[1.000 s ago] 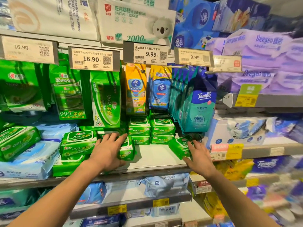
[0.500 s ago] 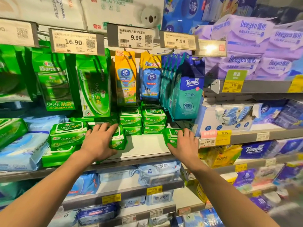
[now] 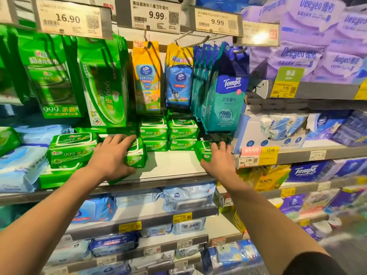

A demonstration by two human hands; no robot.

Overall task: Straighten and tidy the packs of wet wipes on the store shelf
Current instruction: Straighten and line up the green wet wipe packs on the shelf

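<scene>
- Left hand (image 3: 111, 155) lies over a small green pack of wet wipes (image 3: 137, 155) at the front of the shelf (image 3: 174, 165), fingers spread along its top and the thumb low against its near end, so it holds the pack.
- Right hand (image 3: 218, 157) covers another green pack (image 3: 204, 150) at the right of the bare patch, just beside a cardboard tray (image 3: 246, 133); the fingers curl over its top, gripping it.
- Both packs sit askew, their long sides running at a slant to the shelf edge, while the stacked packs (image 3: 168, 133) behind face squarely forward.
- Soft film wrapping with a stiffer lid on top suggests these are light, squashy and a bit slick; I'd take each by its two short ends or press flat on the lid, not pinch the film.
- Turning each until the printed face looks outward seems the likely next job.
</scene>
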